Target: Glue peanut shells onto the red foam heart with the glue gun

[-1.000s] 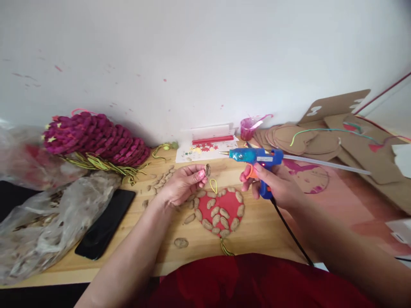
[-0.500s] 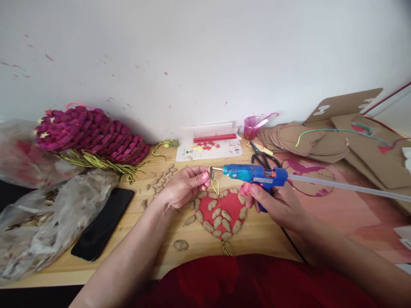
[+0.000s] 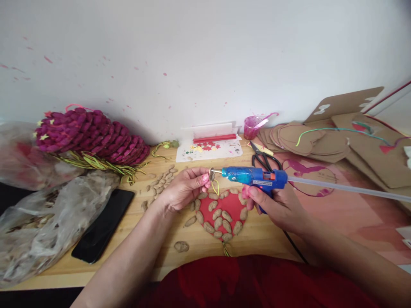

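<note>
My left hand point(image 3: 188, 186) pinches a peanut point(image 3: 212, 174) between thumb and fingers, above the upper left of a red heart point(image 3: 229, 206). Wrapped round the handle of a blue glue gun point(image 3: 257, 177) is my right hand point(image 3: 278, 203). The gun's metal nozzle points left and meets or nearly meets the peanut; the exact contact is too small to tell. Several peanuts lie along the heart's edge and in its middle. A yellow-green loop point(image 3: 215, 187) shows at the heart's top, and a cord tassel point(image 3: 226, 249) at its lower tip.
Loose peanuts point(image 3: 159, 183), a black phone point(image 3: 102, 224) and a plastic bag point(image 3: 58, 226) lie left. Behind them are stacked magenta hearts point(image 3: 93, 132). Star cutouts lie on white paper point(image 3: 180, 155). Black scissors point(image 3: 266, 160), a pink cup point(image 3: 252, 127) and cardboard pieces point(image 3: 321, 147) are right.
The glue gun's front has dipped very slightly, with its nozzle still at the peanut. Both hands keep nearly the same place and grip.
</note>
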Tool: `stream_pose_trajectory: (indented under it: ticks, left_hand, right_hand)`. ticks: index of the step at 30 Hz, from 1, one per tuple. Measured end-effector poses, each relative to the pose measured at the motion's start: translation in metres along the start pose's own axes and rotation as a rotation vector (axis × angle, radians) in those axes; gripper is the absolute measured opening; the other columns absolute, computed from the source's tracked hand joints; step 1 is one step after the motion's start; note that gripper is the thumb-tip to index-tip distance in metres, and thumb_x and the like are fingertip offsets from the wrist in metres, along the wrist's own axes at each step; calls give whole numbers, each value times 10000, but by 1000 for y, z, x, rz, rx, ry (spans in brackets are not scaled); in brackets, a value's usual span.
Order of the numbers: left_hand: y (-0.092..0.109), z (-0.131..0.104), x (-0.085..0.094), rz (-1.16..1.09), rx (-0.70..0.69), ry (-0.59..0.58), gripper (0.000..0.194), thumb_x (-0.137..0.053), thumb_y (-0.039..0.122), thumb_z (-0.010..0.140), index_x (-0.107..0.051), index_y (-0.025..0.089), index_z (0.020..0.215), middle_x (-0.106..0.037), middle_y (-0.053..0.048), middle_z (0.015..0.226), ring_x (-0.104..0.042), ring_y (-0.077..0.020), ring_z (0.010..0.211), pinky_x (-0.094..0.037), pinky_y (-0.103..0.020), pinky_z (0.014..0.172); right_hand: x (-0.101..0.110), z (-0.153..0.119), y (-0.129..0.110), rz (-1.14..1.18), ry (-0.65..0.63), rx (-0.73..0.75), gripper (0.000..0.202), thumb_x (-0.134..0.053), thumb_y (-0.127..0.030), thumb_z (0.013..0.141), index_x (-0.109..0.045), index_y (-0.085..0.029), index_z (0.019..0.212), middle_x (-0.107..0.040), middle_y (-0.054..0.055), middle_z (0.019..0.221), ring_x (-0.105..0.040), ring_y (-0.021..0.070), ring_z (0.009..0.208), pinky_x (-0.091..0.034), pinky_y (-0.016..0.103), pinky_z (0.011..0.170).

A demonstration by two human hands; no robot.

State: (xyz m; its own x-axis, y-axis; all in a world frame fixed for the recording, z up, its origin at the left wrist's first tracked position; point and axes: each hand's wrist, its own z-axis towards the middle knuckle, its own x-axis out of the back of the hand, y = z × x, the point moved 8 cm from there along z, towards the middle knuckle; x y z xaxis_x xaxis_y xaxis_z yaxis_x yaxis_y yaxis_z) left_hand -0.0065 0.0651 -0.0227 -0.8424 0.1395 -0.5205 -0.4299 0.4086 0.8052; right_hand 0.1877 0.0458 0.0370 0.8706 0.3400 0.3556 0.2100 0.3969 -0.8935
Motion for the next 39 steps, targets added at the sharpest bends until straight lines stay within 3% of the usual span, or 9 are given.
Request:
stream_pose_trajectory:
  ticks: [39]
  left_hand:
    - [-2, 1, 2, -15, 12, -12, 352, -974, 256, 629, -753, 109, 859, -673, -14, 678, -601, -79, 598, -472, -171, 564]
  right_hand:
    - [3, 2, -5, 5, 23, -26, 292, -546, -362, 1013, -583, -236, 753, -624, 1, 609, -599, 151, 536, -444, 276, 482]
